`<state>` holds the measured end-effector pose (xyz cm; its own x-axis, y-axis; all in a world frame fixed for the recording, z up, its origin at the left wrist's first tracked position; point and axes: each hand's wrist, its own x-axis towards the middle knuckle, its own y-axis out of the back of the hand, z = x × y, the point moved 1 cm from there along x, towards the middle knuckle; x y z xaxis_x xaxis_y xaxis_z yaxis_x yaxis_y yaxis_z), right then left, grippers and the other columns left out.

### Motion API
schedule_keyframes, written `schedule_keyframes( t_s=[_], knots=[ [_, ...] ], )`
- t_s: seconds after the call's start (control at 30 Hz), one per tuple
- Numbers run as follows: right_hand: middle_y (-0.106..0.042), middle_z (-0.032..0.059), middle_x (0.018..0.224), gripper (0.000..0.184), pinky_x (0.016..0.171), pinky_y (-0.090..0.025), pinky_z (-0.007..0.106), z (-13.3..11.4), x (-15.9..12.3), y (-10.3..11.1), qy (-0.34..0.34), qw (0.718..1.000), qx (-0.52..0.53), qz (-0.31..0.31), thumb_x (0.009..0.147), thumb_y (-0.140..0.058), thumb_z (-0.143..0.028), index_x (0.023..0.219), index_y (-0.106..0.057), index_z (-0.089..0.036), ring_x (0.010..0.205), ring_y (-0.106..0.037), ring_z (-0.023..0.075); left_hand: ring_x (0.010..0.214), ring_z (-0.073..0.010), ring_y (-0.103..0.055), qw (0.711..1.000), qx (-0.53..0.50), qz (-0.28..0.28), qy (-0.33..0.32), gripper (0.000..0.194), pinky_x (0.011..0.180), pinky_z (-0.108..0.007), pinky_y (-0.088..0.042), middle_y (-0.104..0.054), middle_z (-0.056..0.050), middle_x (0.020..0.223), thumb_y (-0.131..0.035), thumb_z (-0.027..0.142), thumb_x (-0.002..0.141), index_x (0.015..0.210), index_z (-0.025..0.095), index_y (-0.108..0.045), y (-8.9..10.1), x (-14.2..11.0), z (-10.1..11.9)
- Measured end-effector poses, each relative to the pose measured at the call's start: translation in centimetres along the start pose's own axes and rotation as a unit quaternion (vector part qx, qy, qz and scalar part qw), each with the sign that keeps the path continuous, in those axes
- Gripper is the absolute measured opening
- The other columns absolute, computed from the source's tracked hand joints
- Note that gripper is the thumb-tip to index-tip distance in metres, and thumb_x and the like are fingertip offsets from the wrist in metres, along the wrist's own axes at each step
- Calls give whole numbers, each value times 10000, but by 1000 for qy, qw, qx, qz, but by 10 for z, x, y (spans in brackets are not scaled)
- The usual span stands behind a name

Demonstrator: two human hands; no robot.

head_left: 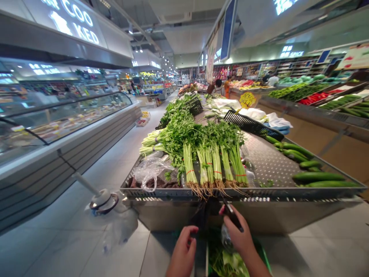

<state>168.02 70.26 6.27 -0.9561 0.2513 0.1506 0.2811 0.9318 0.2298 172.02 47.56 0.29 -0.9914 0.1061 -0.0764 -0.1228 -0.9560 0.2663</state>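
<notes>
Though empty, left hand loosely curled, right hand around black tool, "COOKED" sign aglow.

Celery bunches: green, red bands | crates: black | cucumbers: dark green

Dimpled, metallic-looking display surface; glossy, crinkled clear plastic bag.

Supermarket interior, produce section: a metal-edged display stand bears bundled celery and cucumbers; at left, a glass-fronted refrigerated counter beneath an illuminated sign reading "COOKED"; at right, a "SPICE" sign above stocked shelves
</notes>
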Motion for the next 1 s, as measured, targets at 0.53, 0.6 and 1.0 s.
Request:
schedule_keyframes(
  t_s=[0.53, 0.6, 1.0],
  knots=[
    [-767, 67, 831, 290, 803, -580, 310, 9, -3, -11, -33, 999, 6, -9, 727, -675, -467, 803, -752, -198, 844, -726, 269, 905, -201, -658, 999, 17, -31, -18, 399, 781, -292, -517, -687, -75, 1217, -557, 153, 862, 1229, 233, -693, -8, 2, -23],
    [-772, 70, 845, 296, 817, -585, 313, 5, -8, -21, -32, 999, 21, -34, 727, -686, -474, 809, -759, -200, 858, -730, 272, 909, -198, -657, 999, 23, -32, -19, 405, 785, -289, -516, -685, -69, 1218, -553, 142, 860, 1230, 236, -691, -7, 1, -21],
    [-813, 104, 1020, 438, 970, -582, 408, 32, 0, -14, -68, 997, 21, -16, 639, -753, -546, 922, -809, -216, 1085, -729, 378, 874, -192, -662, 999, 51, 12, -9, 458, 810, -304, -524, -691, -70, 1174, -558, 74, 787, 1193, 231, -702, -7, -5, -22]
  ],
)
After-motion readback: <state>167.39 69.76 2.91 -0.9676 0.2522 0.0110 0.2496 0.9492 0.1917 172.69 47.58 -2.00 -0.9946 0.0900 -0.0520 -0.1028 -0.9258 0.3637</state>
